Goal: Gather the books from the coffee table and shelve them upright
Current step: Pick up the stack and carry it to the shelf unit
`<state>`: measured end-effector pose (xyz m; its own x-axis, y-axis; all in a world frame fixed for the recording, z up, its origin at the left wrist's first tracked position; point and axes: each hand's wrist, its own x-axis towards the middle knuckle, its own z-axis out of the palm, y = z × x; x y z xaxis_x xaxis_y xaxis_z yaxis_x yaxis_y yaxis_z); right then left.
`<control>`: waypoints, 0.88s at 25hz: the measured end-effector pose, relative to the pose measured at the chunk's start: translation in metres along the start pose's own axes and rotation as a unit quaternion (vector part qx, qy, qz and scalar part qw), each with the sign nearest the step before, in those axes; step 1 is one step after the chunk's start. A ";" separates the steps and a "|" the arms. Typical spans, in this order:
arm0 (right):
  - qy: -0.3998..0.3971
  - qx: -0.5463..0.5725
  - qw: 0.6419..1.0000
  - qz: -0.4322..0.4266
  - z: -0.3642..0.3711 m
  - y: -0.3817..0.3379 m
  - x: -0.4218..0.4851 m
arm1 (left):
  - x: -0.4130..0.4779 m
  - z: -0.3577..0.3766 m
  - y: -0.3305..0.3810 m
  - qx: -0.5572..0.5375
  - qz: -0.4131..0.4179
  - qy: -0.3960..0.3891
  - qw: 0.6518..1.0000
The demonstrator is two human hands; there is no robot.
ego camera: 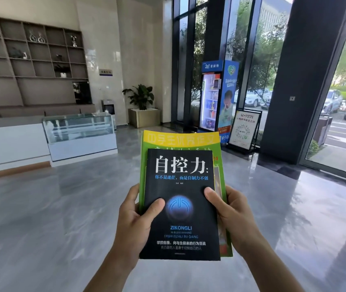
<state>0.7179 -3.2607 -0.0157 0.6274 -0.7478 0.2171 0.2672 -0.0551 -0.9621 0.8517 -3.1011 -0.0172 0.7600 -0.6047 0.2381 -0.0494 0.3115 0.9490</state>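
So both hands are holding a small stack of books out in front, dead centre of the frame, over a shiny grey floor (41,207). On top is a black book (181,207) with white Chinese title characters and "ZIKONGLI" lower down, cover facing up at the camera. Its long axis runs up the frame, title end pointing away from the person, bottom edge nearest the wrists. Under it sits a bigger green and yellow book (180,139), same orientation, sticking out past the black one at the top and along the right side.

The left hand (135,224) clamps the stack's left edge, thumb pressed flat on the black cover. The right hand (234,216) does the same on the right edge, thumb on the cover, the fingers underneath hidden. Both grips land around the lower middle, so most of the stack reaches beyond the hands.

Upper left of the frame there's a wall shelf (33,51) with a few ornaments.
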 end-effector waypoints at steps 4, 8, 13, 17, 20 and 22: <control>0.000 0.007 1.000 -0.003 0.011 0.054 0.145 | 0.143 0.000 -0.054 0.003 -0.003 0.017 1.000; -0.011 0.017 1.000 -0.003 0.026 0.086 0.328 | 0.321 0.010 -0.089 -0.002 0.012 0.024 1.000; -0.047 0.002 0.999 0.005 0.054 0.105 0.518 | 0.507 0.009 -0.115 0.004 0.022 0.043 0.999; -0.054 0.002 0.998 -0.011 0.081 0.148 0.663 | 0.651 -0.004 -0.156 0.005 0.034 0.042 0.999; -0.050 -0.004 0.998 -0.024 0.108 0.189 0.773 | 0.767 -0.020 -0.195 -0.001 0.049 0.039 0.998; -0.036 -0.002 0.999 -0.021 0.128 0.208 0.851 | 0.853 -0.031 -0.212 -0.009 0.058 0.037 0.998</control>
<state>1.4009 -3.8238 -0.0101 0.6669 -0.6952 0.2684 0.2910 -0.0886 -0.9526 1.5302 -3.6603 -0.0219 0.7961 -0.5083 0.3285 -0.1273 0.3899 0.9120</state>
